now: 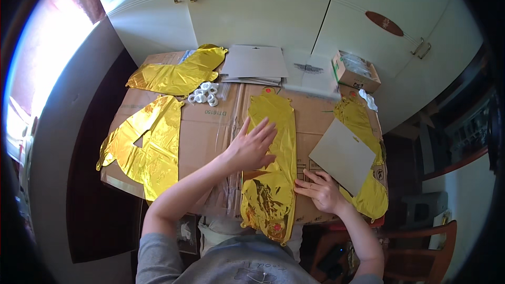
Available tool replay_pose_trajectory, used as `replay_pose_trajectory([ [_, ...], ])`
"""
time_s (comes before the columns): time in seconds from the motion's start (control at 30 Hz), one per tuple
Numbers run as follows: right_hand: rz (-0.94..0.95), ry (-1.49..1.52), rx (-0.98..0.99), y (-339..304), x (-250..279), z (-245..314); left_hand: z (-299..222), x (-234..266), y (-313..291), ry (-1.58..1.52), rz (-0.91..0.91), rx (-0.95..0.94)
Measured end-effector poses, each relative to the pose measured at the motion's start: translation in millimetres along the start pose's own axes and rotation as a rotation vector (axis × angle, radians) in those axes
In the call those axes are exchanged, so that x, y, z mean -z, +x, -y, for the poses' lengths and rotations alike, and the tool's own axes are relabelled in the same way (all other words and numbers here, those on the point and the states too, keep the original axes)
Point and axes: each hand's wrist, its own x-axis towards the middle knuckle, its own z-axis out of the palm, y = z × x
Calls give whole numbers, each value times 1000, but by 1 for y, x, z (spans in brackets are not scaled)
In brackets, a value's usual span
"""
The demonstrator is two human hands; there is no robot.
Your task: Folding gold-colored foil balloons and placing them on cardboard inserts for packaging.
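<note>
A long gold foil balloon [271, 147], uninflated, lies flat in front of me, its lower end wrinkled and hanging over the near edge of the cardboard. My left hand [251, 146] rests across its middle with the fingers spread. At the balloon's right edge is my right hand [321, 192], fingers stretched out and touching or very near the foil. A pale grey card [343, 155] lies just beyond that hand, partly covering another gold foil balloon [371, 200]. Left of my left arm is a flat letter-shaped gold foil balloon [158, 152] with a small triangular opening.
Brown cardboard [210, 129] covers the work surface. Toward the back are a folded gold foil balloon [176, 73], several small white rings [204, 94], a stack of grey cards [255, 62], clear plastic bags [310, 76] and an open box [363, 80]. A wooden chair [415, 257] stands at the lower right.
</note>
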Motion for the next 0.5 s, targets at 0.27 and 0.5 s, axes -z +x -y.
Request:
replay_pose_trajectory([
  [0.27,-73,-34,-43,53,-11,52,-24,5,-77,-89,22,0],
  [0.5,19,-65,-69,58,-33,52,-19,1,-87,-68,63,25],
])
